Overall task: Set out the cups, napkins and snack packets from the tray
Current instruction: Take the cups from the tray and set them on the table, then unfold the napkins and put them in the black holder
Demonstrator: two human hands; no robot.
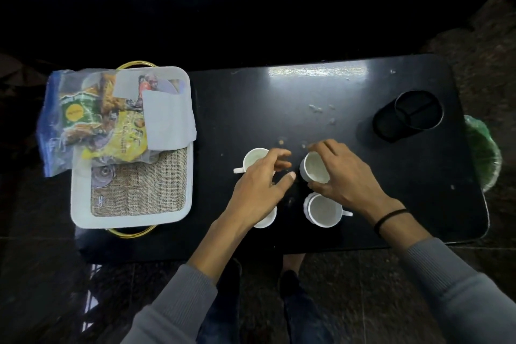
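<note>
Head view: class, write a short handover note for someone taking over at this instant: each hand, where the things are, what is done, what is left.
Left hand: open, holds nothing, over the near left cup, beside the far left cup.
Right hand: grips the far right cup, which is tilted.
Near right cup: upright on the table.
Done: all four cups are off the tray.
Left: napkins and snack packets lie on the tray; set them out.
</note>
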